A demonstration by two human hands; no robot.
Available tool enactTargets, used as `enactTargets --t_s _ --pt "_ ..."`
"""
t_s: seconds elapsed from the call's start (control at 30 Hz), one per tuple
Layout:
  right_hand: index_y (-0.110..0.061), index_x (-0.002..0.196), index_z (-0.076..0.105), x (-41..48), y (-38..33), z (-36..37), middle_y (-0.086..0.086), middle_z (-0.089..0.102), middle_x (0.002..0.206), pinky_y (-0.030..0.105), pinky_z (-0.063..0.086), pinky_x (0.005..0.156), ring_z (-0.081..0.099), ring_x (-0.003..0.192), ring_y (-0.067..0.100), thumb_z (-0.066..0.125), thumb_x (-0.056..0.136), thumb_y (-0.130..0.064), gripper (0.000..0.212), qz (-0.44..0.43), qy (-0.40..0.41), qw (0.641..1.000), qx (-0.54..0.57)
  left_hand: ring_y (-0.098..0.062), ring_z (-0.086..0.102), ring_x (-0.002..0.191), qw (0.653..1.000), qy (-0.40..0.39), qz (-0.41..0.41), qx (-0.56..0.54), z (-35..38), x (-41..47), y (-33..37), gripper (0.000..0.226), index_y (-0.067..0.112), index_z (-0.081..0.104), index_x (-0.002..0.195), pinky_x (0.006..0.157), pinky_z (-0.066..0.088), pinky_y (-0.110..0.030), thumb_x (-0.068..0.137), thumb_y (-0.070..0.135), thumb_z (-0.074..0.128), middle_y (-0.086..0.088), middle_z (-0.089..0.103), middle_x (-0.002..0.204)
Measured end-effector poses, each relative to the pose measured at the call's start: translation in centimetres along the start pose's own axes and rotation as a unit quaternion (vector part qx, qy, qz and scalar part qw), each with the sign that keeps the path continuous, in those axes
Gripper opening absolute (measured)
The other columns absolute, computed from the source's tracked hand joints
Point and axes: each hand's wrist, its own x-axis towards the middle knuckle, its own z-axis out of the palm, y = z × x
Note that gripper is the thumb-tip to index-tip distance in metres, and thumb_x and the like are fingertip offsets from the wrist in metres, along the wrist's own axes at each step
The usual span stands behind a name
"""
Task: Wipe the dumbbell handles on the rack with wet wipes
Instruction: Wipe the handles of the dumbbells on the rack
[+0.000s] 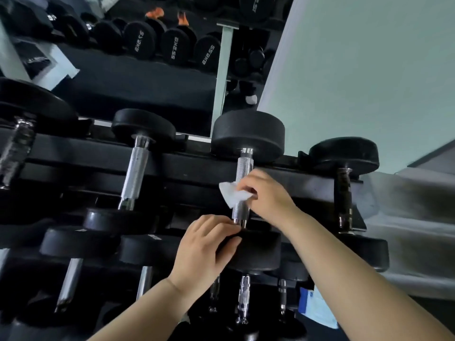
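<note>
1. I am mid-wipe on one handle. It belongs to the third dumbbell from the left on the top row of the rack.
2. My right hand pinches the wet wipe against the middle of that knurled bar, fingers curled round it.
3. My left hand holds nothing. Its fingers lie fairly straight over the near head of that dumbbell, I judge to steady it.
4. Next move, as I judge it: run the wipe along the bare bar above and below my grip, then shift right to the dark handle beside it.
5. Count: four dumbbells on the top row, two with bright handles and two with darker ones.
6. The row below shows at least five handles.
7. There is one wipe in hand, and one blue pack low on the right.
</note>
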Motion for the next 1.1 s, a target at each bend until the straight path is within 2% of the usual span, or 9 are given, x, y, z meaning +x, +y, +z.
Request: enactTargets --t_s 0.2,0.33,0.4,0.5,0.63,0.7,0.8,0.97,1.1 --pt "-0.011 0.110 0.065 -1.2 0.5 -0.4 -0.008 0.044 0.088 0.002 0.031 0.068 0.047 0.083 0.010 0.049 0.079 0.009 0.040 -0.044 -0.143 0.988 0.029 -0.004 0.052 0.089 1.000 -0.012 -0.020 0.011 -0.1 -0.3 0.3 0.028 0.027 0.053 0.099 0.083 0.040 -0.018 0.096 0.044 0.031 0.013 0.051 0.102" --pt "-0.009 0.115 0.062 1.5 1.0 -1.8 0.010 0.055 0.113 0.013 0.030 0.076 0.051 0.106 0.024 0.046 0.082 0.008 0.041 -0.050 -0.028 0.998 -0.037 -0.001 0.051 0.092 0.998 0.008 -0.053 0.013 0.1 -0.6 1.0 0.027 0.027 0.054 0.099 0.086 0.040 -0.015 0.096 0.043 0.032 0.014 0.051 0.103" --pt "-0.007 0.116 0.061 2.6 1.2 -2.1 0.014 0.054 0.116 0.024 0.036 0.083 0.051 0.107 0.029 0.045 0.080 0.009 0.043 -0.029 0.032 0.997 -0.063 0.000 0.051 0.092 0.998 0.016 -0.057 0.020 0.2 -0.7 1.2 0.018 0.027 0.054 0.099 0.087 0.039 -0.011 0.094 0.039 0.040 0.014 0.052 0.103" --pt "-0.001 0.107 0.065 1.8 1.0 -0.9 0.019 0.058 0.110 0.034 0.047 0.082 0.058 0.098 0.035 0.052 0.075 0.009 0.037 -0.086 0.025 0.994 -0.070 0.000 0.051 0.091 0.997 0.034 -0.061 0.024 0.4 -0.7 1.3 0.013 0.027 0.054 0.097 0.087 0.039 -0.009 0.085 0.027 0.049 0.014 0.052 0.102" --pt "-0.006 0.107 0.066 -1.3 1.3 -0.4 0.006 0.055 0.105 0.005 0.031 0.077 0.054 0.097 0.020 0.052 0.078 0.007 0.035 -0.095 -0.113 0.989 -0.013 -0.001 0.051 0.092 0.997 0.051 -0.060 0.021 0.7 -0.9 1.5 0.017 0.025 0.054 0.098 0.087 0.038 -0.009 0.094 0.033 0.040 0.013 0.052 0.102" --pt "-0.008 0.102 0.068 -1.6 1.6 -0.8 0.001 0.054 0.097 0.001 0.030 0.071 0.052 0.092 0.015 0.051 0.078 0.007 0.033 -0.095 -0.161 0.982 0.005 -0.002 0.050 0.093 0.996 0.061 -0.059 0.020 1.0 -1.0 1.7 0.025 0.023 0.054 0.099 0.090 0.037 -0.008 0.098 0.036 0.033 0.012 0.052 0.102" --pt "-0.006 0.101 0.069 0.1 1.7 -1.6 0.012 0.060 0.105 0.013 0.036 0.079 0.056 0.099 0.025 0.050 0.079 0.009 0.032 -0.121 -0.150 0.981 -0.026 -0.003 0.050 0.094 0.996 0.065 -0.059 0.021 1.1 -1.0 1.7 0.029 0.022 0.054 0.099 0.092 0.035 -0.007 0.099 0.038 0.030 0.012 0.052 0.102" --pt "-0.002 0.102 0.066 3.0 1.5 -1.8 0.016 0.057 0.109 0.025 0.037 0.077 0.056 0.100 0.032 0.049 0.079 0.010 0.032 -0.081 0.008 0.996 -0.031 -0.002 0.050 0.095 0.995 0.078 -0.048 0.030 1.2 -1.1 1.5 0.029 0.023 0.055 0.100 0.093 0.035 -0.006 0.099 0.037 0.030 0.015 0.052 0.102" --pt "-0.004 0.099 0.060 0.5 1.8 -1.0 0.014 0.051 0.112 0.029 0.034 0.069 0.054 0.095 0.032 0.045 0.076 0.009 0.030 -0.112 -0.076 0.989 -0.061 -0.005 0.050 0.097 0.995 0.081 -0.032 0.043 1.3 -1.2 1.2 0.028 0.022 0.054 0.101 0.095 0.034 -0.008 0.099 0.035 0.030 0.014 0.052 0.102"
